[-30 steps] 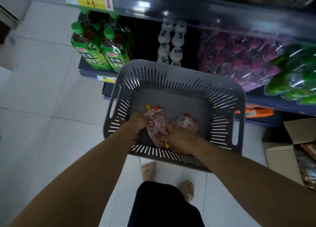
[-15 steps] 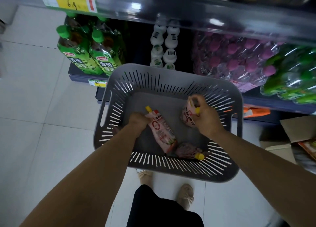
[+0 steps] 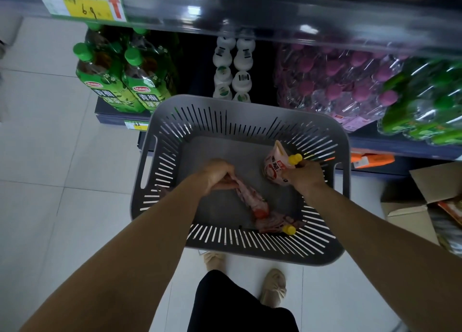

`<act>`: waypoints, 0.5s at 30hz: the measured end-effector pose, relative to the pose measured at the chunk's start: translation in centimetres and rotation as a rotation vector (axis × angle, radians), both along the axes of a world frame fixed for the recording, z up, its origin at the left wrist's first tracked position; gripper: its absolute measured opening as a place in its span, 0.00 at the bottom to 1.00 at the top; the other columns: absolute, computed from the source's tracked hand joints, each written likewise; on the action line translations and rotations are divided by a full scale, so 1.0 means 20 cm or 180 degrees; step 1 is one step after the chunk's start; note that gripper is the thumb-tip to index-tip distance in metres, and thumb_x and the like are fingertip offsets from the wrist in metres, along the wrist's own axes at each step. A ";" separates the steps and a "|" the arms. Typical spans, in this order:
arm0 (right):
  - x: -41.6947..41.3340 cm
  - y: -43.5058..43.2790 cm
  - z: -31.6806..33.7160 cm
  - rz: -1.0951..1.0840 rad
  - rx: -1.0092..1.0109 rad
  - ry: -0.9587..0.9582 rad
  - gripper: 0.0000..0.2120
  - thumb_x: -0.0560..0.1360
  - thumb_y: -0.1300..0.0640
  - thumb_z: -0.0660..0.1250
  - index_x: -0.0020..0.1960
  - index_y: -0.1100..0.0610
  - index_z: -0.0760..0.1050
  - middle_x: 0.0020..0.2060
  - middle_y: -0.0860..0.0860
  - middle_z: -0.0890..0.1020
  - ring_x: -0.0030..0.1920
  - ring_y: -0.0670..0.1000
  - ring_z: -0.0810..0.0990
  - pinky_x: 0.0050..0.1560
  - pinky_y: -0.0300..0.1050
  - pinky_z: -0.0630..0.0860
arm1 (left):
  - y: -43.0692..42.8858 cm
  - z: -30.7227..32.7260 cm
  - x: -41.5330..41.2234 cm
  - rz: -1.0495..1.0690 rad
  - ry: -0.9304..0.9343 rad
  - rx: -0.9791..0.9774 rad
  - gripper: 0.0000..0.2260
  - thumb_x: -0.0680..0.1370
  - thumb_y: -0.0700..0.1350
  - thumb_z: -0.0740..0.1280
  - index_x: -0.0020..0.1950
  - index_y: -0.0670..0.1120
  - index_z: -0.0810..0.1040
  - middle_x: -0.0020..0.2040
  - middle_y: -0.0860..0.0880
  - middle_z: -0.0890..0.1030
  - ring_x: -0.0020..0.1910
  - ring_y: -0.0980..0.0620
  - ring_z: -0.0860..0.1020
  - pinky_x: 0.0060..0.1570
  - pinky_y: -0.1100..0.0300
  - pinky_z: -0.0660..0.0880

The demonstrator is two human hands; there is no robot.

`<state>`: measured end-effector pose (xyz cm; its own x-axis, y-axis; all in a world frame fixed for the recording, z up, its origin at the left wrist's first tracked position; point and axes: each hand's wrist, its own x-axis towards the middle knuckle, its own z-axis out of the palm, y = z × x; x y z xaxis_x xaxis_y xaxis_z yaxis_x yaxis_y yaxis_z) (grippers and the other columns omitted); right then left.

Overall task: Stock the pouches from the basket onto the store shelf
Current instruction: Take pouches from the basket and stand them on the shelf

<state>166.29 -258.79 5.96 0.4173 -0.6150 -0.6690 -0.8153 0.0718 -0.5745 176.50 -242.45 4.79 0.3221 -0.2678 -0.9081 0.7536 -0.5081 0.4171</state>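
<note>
The store shelf (image 3: 275,14) fills the top of the view, its lower tier stocked with green tea bottles (image 3: 120,81), small white bottles (image 3: 232,69) and wrapped packs of purple-capped bottles (image 3: 337,81); it sits much as it did half a second ago. Below it the grey slotted basket (image 3: 165,144) hangs over the tiled floor (image 3: 50,156), now a little nearer the camera. A cardboard box (image 3: 412,206) lies at the right. Inside the basket, the right hand (image 3: 306,176) has its grip closed on a yellow-capped pouch (image 3: 275,166), raised off the bottom about as before. The left hand (image 3: 220,174), earlier just resting by a pouch, now clenches the end of a long pink pouch (image 3: 250,196), which slants down toward a third pouch (image 3: 277,223) lying flat at the near wall.
</note>
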 end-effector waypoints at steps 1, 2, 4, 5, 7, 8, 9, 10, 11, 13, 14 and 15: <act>0.00 -0.01 0.00 -0.0017 0.0005 0.0031 0.17 0.70 0.68 0.69 0.59 0.65 0.77 0.57 0.61 0.80 0.57 0.60 0.78 0.55 0.49 0.75 | 0.00 0.00 0.00 -0.0093 0.0044 -0.0062 0.08 0.74 0.29 0.60 0.41 0.40 0.74 0.41 0.42 0.78 0.41 0.49 0.80 0.41 0.61 0.80; 0.00 -0.02 0.00 -0.0016 0.0007 0.0044 0.17 0.70 0.68 0.69 0.59 0.66 0.76 0.57 0.61 0.80 0.58 0.60 0.78 0.55 0.49 0.75 | 0.00 -0.01 0.00 -0.0332 -0.0033 -0.0056 0.07 0.74 0.29 0.61 0.43 0.38 0.75 0.44 0.41 0.80 0.44 0.48 0.81 0.46 0.59 0.80; 0.00 -0.02 -0.01 0.0091 -0.0043 0.0119 0.17 0.70 0.68 0.69 0.59 0.66 0.76 0.58 0.62 0.80 0.58 0.61 0.78 0.56 0.49 0.75 | -0.01 -0.01 0.00 -0.0943 -0.0606 0.0299 0.07 0.75 0.33 0.63 0.50 0.37 0.78 0.50 0.40 0.82 0.50 0.45 0.81 0.53 0.54 0.79; -0.01 -0.02 -0.01 0.0175 -0.0092 0.0184 0.16 0.71 0.67 0.69 0.59 0.66 0.76 0.58 0.62 0.80 0.58 0.61 0.78 0.56 0.49 0.75 | -0.01 -0.02 -0.01 -0.1100 -0.0948 0.0500 0.08 0.76 0.36 0.64 0.53 0.36 0.78 0.51 0.39 0.82 0.50 0.43 0.81 0.54 0.53 0.79; -0.02 -0.02 -0.02 0.0353 -0.0278 0.0296 0.16 0.72 0.64 0.69 0.58 0.66 0.77 0.57 0.63 0.80 0.58 0.62 0.78 0.56 0.51 0.76 | 0.00 -0.04 -0.02 -0.1261 -0.1372 0.0760 0.08 0.77 0.38 0.64 0.51 0.37 0.80 0.52 0.38 0.82 0.48 0.44 0.81 0.50 0.55 0.79; -0.02 -0.03 -0.01 0.0435 -0.0404 0.0313 0.15 0.72 0.63 0.69 0.58 0.66 0.77 0.56 0.63 0.80 0.57 0.62 0.78 0.54 0.50 0.76 | 0.01 -0.04 -0.02 -0.1399 -0.1572 0.0896 0.07 0.77 0.39 0.64 0.50 0.38 0.81 0.52 0.39 0.82 0.48 0.45 0.81 0.48 0.58 0.77; -0.02 -0.03 -0.01 0.0472 -0.0509 0.0305 0.14 0.73 0.63 0.68 0.57 0.66 0.78 0.54 0.63 0.81 0.56 0.62 0.79 0.51 0.48 0.76 | 0.02 -0.05 -0.03 -0.1540 -0.1735 0.1036 0.07 0.77 0.40 0.64 0.50 0.40 0.81 0.53 0.40 0.82 0.51 0.45 0.79 0.50 0.58 0.74; -0.03 -0.03 0.00 0.0469 -0.0591 0.0266 0.13 0.73 0.63 0.68 0.56 0.67 0.78 0.53 0.63 0.81 0.55 0.61 0.79 0.48 0.45 0.74 | 0.02 -0.05 -0.03 -0.1700 -0.1885 0.1157 0.08 0.77 0.42 0.64 0.51 0.43 0.82 0.56 0.41 0.80 0.57 0.44 0.76 0.54 0.56 0.72; -0.03 -0.04 0.01 0.0419 -0.0626 0.0230 0.12 0.74 0.63 0.67 0.56 0.66 0.79 0.53 0.63 0.82 0.54 0.61 0.79 0.47 0.44 0.73 | 0.03 -0.04 -0.04 -0.1873 -0.2045 0.1300 0.09 0.77 0.44 0.64 0.53 0.46 0.82 0.59 0.43 0.76 0.62 0.44 0.71 0.60 0.54 0.68; -0.03 -0.04 0.04 0.0222 -0.0585 0.0114 0.12 0.74 0.64 0.66 0.56 0.65 0.79 0.53 0.62 0.82 0.53 0.60 0.80 0.47 0.43 0.74 | 0.03 0.01 -0.06 -0.2003 -0.2187 0.1353 0.08 0.76 0.47 0.64 0.51 0.51 0.81 0.59 0.46 0.74 0.63 0.44 0.68 0.64 0.49 0.63; -0.03 -0.03 0.06 0.0125 -0.0524 0.0028 0.12 0.74 0.65 0.66 0.57 0.65 0.79 0.53 0.62 0.82 0.53 0.60 0.80 0.47 0.43 0.75 | 0.03 0.04 -0.06 -0.1959 -0.2116 0.1192 0.05 0.76 0.46 0.65 0.45 0.51 0.81 0.55 0.45 0.77 0.60 0.44 0.73 0.62 0.50 0.67; -0.03 -0.03 0.10 0.0052 -0.0449 -0.0060 0.13 0.73 0.66 0.67 0.57 0.64 0.79 0.53 0.61 0.82 0.52 0.60 0.81 0.47 0.44 0.76 | 0.03 0.08 -0.06 -0.1933 -0.2053 0.1010 0.07 0.76 0.44 0.65 0.38 0.50 0.77 0.50 0.44 0.79 0.54 0.44 0.76 0.56 0.52 0.71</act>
